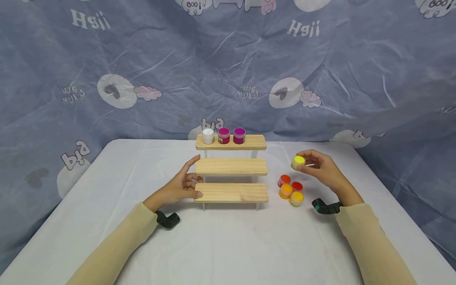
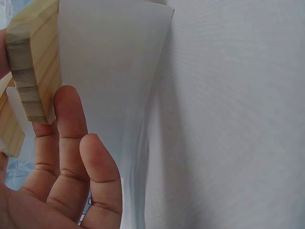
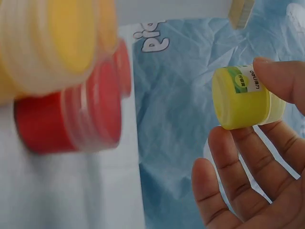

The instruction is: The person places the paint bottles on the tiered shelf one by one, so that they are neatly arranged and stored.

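A small yellow paint jar is pinched between the thumb and fingers of my right hand, lifted over the right side of the table. The right wrist view shows the label on this jar beside the thumb. My left hand grips the left end of a three-step wooden display stand, thumb on the lowest plank and index finger reaching to the middle one. In the left wrist view fingertips meet the plank's underside.
On the top plank stand a white jar, a magenta jar and a purple jar. Red jars, an orange jar and a yellow-orange jar cluster right of the stand. A patterned blue-grey cloth hangs behind the white table.
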`<state>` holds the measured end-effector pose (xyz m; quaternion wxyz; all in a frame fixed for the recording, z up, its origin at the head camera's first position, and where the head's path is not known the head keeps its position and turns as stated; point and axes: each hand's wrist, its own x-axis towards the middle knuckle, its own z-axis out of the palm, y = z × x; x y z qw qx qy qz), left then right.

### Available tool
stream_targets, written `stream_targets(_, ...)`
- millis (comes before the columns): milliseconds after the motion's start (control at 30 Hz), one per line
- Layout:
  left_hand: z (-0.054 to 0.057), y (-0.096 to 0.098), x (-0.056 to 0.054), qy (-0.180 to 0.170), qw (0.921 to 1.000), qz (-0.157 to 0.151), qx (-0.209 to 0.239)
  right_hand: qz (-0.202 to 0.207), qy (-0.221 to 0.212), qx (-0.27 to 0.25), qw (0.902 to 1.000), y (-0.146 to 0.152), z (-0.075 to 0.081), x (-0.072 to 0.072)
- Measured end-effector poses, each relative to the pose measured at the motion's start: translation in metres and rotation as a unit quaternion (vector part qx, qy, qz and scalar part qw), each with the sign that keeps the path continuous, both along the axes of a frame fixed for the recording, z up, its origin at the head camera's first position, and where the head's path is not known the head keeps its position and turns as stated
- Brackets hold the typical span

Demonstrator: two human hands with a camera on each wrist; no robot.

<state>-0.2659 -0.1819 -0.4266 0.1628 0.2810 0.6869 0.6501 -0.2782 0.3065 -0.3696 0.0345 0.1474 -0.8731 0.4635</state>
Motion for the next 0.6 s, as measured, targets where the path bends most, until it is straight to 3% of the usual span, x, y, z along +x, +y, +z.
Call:
stream_targets(367,0.0,-0.001,0.002,0.008,1.0,0.001,-0.004,0.017,0.078,-0.008,0.9967,-0.029,0.027,0.016)
stream_targets(600,-0.001,0.0,0.001,0.012,0.9999,-0.003,0.002,0.037,0.085,-0.052,0.9943,-0.047,0.039,0.014)
